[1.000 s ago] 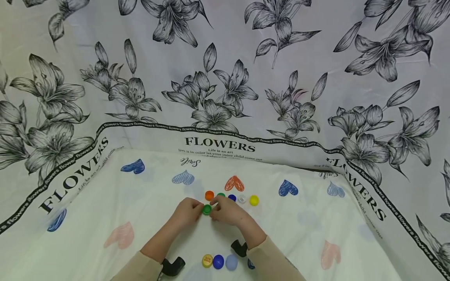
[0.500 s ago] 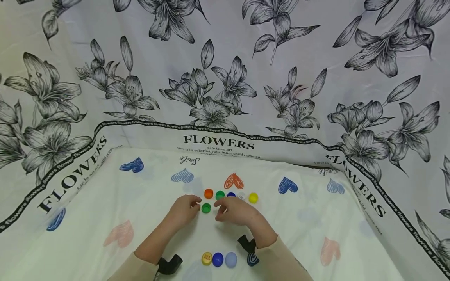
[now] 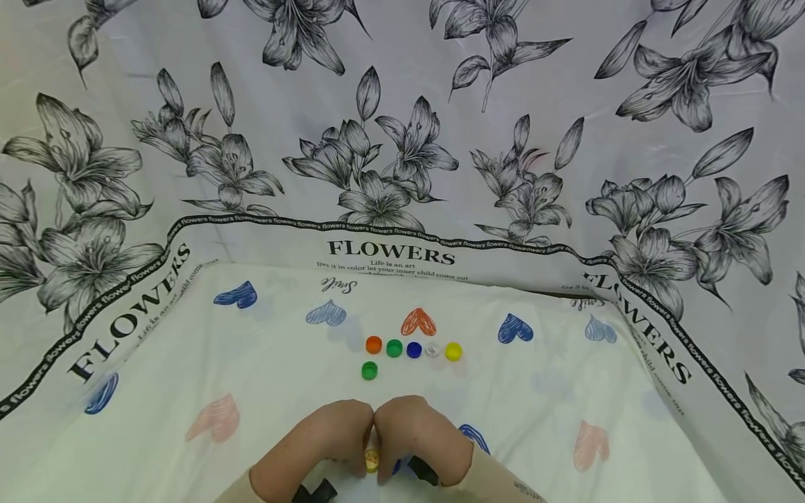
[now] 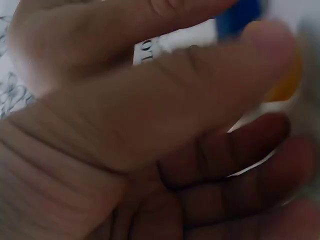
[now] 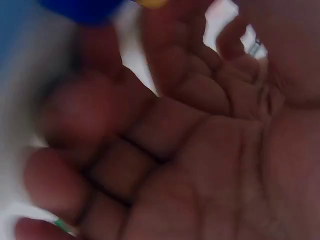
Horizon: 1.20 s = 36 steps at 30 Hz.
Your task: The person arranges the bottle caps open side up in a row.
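Note:
Both hands have come together low in the middle of the head view, knuckles side by side. Between their fingertips sits a yellow cap. My left hand has its thumb tip overlapping the yellow cap in the left wrist view, with the other fingers loosely bent below. My right hand has loosely bent fingers around the same spot. A blue cap shows close past its fingertips in the right wrist view; the hand mostly hides it in the head view. The light blue cap is hidden.
Farther back on the heart-printed cloth is a row of caps: orange, green, blue, clear and yellow. Another green cap lies in front of the orange one. A flower-printed curtain stands behind.
Both hands let go of the front green cap, leaving it below the orange one. They parted, then moved back toward the body and met at the near yellow and blue caps.

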Tool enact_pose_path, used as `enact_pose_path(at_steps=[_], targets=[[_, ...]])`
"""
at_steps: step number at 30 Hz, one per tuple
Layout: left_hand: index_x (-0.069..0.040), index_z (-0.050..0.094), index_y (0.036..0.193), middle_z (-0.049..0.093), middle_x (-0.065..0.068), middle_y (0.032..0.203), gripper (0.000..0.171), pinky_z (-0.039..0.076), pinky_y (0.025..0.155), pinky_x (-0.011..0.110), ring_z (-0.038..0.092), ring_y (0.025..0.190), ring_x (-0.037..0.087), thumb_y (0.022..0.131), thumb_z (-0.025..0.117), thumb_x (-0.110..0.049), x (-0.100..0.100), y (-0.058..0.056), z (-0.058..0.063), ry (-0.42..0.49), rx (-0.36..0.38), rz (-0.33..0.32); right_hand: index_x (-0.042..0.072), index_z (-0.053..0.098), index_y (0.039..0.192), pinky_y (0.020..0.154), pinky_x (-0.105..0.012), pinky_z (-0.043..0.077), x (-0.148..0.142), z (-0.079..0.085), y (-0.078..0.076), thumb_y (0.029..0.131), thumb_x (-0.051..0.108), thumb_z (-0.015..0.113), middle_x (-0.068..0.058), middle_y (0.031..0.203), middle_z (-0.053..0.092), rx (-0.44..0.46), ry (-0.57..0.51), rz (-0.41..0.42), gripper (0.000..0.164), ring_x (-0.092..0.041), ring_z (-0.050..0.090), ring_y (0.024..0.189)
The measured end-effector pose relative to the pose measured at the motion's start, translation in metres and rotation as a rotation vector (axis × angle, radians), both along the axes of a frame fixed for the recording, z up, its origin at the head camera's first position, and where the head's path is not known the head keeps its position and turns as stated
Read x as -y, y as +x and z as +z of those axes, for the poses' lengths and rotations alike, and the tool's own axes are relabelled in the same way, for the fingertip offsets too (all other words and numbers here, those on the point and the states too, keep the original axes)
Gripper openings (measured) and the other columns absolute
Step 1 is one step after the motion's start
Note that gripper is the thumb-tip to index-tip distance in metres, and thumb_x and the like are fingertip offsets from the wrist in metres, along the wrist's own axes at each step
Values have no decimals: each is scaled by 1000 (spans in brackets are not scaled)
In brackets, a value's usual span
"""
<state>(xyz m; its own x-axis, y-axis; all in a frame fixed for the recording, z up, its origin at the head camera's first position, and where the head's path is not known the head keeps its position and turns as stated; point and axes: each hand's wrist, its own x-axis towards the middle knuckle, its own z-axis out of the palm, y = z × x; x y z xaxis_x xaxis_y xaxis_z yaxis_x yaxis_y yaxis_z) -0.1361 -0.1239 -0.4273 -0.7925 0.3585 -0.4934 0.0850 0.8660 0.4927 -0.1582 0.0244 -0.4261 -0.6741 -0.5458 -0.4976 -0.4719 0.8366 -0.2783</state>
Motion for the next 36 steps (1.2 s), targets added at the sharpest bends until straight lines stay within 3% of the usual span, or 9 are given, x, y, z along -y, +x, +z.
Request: enact_pose_path(at_steps=[5, 11, 15, 22, 25, 29, 33, 36], targets=[[-11, 61, 72, 58, 0, 65, 28, 38, 50, 26, 48, 53, 14, 76, 88, -7, -1, -3, -7, 29, -2, -7, 18, 68, 74, 63, -25, 44, -1, -9, -5, 75, 30, 93, 8, 67, 61, 4, -36, 3, 28, -10, 52, 62], [-12, 63, 75, 59, 0, 68, 25, 40, 53, 27, 50, 57, 14, 79, 86, -5, 4, -9, -7, 80, 35, -38, 20, 68, 72, 61, -25, 47, -5, -9, -10, 76, 28, 91, 9, 68, 62, 44, -92, 33, 25, -8, 54, 62], [-11, 66, 75, 61, 1, 64, 19, 39, 49, 25, 50, 51, 14, 80, 82, -1, 9, -13, -8, 185, 50, -61, 19, 70, 75, 60, -25, 47, -13, -6, -20, 78, 22, 88, 9, 70, 64, 93, -171, 40, 18, -8, 55, 63], [-8, 77, 88, 68, 5, 69, 7, 47, 55, 28, 58, 55, 17, 92, 72, -5, 21, -32, -15, 401, 27, -32, 18, 74, 79, 62, -26, 45, -34, -8, -48, 86, 21, 80, 6, 73, 66, 172, -380, -70, 9, -10, 57, 67], [-6, 78, 92, 70, 6, 73, 11, 51, 60, 30, 62, 59, 18, 97, 69, -10, 24, -39, -20, 488, 0, 15, 20, 78, 83, 64, -27, 47, -39, -10, -58, 89, 24, 78, 4, 74, 69, 148, -505, -129, 7, -12, 59, 69], [0, 75, 94, 70, 7, 77, 17, 55, 63, 31, 64, 63, 18, 101, 64, -11, 23, -45, -30, 607, -32, 129, 17, 80, 85, 64, -29, 47, -40, -11, -65, 92, 26, 77, 0, 72, 70, 100, -613, -237, 12, -14, 60, 68], [6, 72, 102, 69, 7, 79, 16, 57, 65, 30, 65, 64, 17, 102, 62, -7, 15, -47, -38, 679, -87, 294, 14, 78, 83, 63, -30, 46, -39, -12, -68, 92, 30, 78, -2, 71, 69, 61, -623, -351, 19, -16, 60, 66], [7, 69, 112, 70, 8, 82, 19, 58, 67, 30, 66, 65, 18, 101, 63, -6, 8, -46, -41, 713, -112, 429, 12, 76, 82, 64, -30, 51, -39, -14, -71, 92, 32, 79, -3, 72, 69, 79, -624, -430, 22, -17, 63, 67]])
